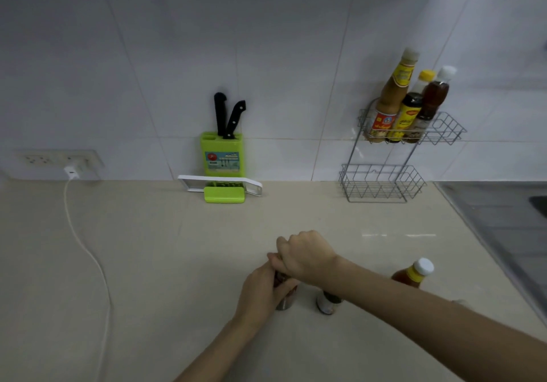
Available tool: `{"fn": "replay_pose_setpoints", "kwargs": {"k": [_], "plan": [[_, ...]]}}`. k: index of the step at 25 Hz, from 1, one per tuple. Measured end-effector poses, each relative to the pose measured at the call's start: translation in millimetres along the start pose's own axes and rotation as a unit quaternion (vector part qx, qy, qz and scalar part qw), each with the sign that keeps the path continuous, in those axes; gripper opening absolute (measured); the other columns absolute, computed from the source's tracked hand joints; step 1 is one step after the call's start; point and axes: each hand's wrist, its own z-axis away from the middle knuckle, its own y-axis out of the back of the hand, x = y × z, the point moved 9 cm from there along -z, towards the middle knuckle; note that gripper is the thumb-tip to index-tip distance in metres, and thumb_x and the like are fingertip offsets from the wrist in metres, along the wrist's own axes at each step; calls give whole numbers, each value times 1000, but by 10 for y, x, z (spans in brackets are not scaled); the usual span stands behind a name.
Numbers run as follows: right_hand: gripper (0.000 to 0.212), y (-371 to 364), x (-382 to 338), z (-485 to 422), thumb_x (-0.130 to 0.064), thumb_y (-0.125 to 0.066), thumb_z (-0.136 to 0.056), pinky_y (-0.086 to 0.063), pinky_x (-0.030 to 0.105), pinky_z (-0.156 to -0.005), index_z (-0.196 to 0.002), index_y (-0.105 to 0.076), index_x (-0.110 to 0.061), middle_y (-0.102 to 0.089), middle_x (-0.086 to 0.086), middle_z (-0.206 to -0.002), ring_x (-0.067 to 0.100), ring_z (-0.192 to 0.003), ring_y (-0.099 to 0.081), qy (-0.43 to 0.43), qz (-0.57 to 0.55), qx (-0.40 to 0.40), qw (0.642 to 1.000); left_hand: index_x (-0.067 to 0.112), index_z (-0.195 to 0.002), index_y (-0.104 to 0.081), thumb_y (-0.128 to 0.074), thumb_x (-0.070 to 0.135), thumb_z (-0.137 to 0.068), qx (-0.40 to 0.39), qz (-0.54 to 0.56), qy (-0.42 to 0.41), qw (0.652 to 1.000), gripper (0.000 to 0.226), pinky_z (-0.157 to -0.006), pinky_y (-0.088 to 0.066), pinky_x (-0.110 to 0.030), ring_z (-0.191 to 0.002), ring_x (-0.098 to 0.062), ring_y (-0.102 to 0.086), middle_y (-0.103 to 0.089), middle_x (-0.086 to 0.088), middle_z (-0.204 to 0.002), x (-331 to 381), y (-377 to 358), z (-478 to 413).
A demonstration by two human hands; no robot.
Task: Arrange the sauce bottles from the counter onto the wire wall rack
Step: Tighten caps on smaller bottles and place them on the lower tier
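A two-tier wire wall rack [444, 128] hangs on the tiled wall at the right; its upper basket holds three sauce bottles [393, 106], the lower basket [381, 183] holds nothing. On the counter near me, my left hand [260, 292] wraps the body of a small dark bottle [285, 300], and my right hand [305, 255] is closed over its top. Beside it stands another small dark bottle [327, 304], partly hidden under my right forearm. A white-capped amber bottle [414, 275] stands further right.
A green knife block [222, 156] with two black-handled knives stands against the wall, a white and green slicer [222, 187] in front of it. A white charger cable [85, 251] trails from the wall socket [56, 159] across the left counter. A steel sink [509, 218] borders the right.
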Motion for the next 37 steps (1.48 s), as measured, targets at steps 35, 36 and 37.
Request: {"fn": "replay_pose_setpoints", "kwargs": {"k": [35,36,37], "plan": [[17,-1098,4490,442,-18,-64,-89,-51,39,-86,-105,-58,-15,-65,7,-102,22,-96,-62,-402,-647,352,544,14,-137,-41,-51,12,-95,-112,145,198,963,44,-94,-38,-25,-118,-16,-47,-44,-5,-142,869,-1513,-2574],[18,-1088,4485,359,-16,-65,-88,-51,37,-84,-104,-57,-17,-65,4,-100,20,-96,-63,-386,-635,347,573,13,-140,-38,-51,12,-95,-113,144,200,963,46,-95,-37,-26,-119,-16,-46,-42,-6,-145,864,-1532,-2625],[20,-1102,4475,279,-15,-66,-87,-51,35,-82,-105,-58,-16,-65,0,-98,18,-95,-64,-373,-625,340,596,13,-142,-35,-51,12,-95,-119,142,205,961,49,-97,-38,-27,-123,-17,-45,-39,-7,-148,868,-1549,-2675]]}}
